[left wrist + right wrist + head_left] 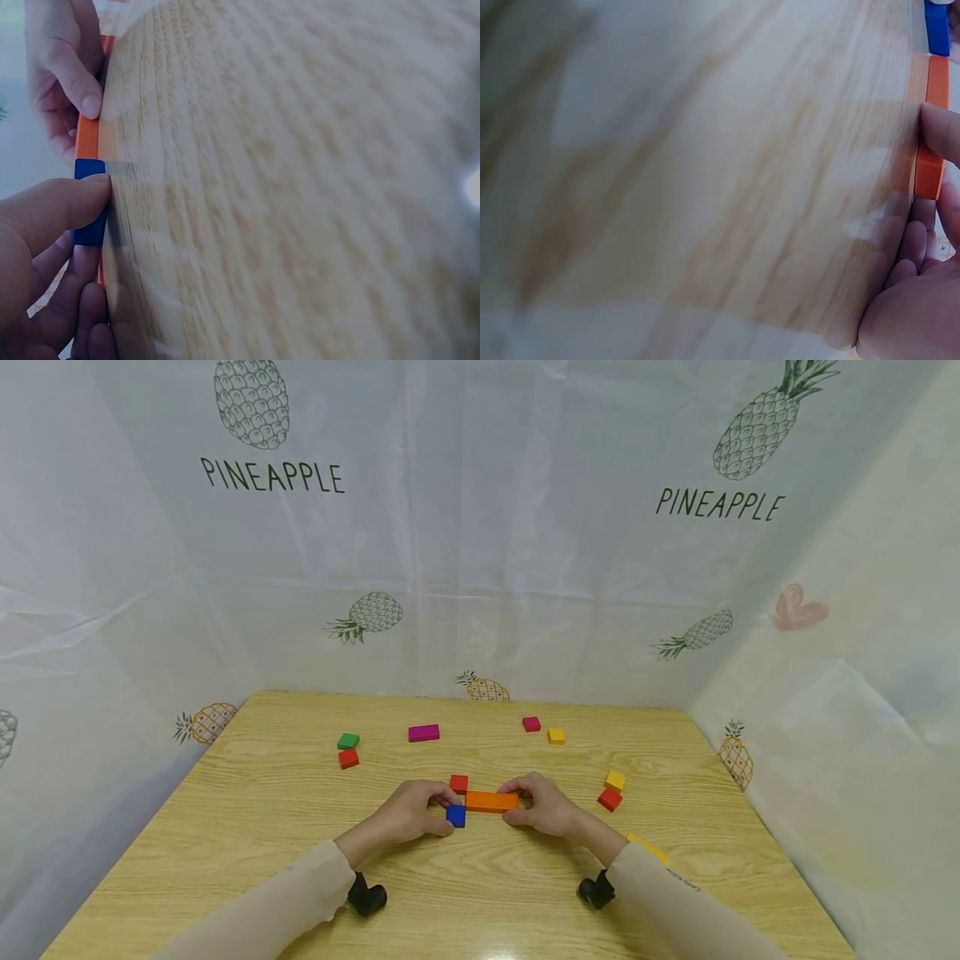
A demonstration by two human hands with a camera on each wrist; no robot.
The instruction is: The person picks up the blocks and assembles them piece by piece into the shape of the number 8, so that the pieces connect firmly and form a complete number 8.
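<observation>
In the head view my left hand (411, 810) pinches a small blue block (456, 816) between thumb and fingers. My right hand (546, 806) grips the right end of a long orange block (487, 802), thumb on the near side and fingers behind. The blue block sits at the orange block's left end, slightly nearer to me. Just behind them a red block (459, 783) lies by the left fingertips. From the left wrist the thumb presses on the blue block (90, 202), with the orange block (88, 139) in line beyond it.
On the wooden table (247, 793), a green block (348, 741) and red block (348, 758) lie left; a magenta block (423, 733) is farther back. Crimson (532, 724) and yellow (556, 736) blocks stand behind right. Another yellow (615, 780) and red (610, 799) pair lies right.
</observation>
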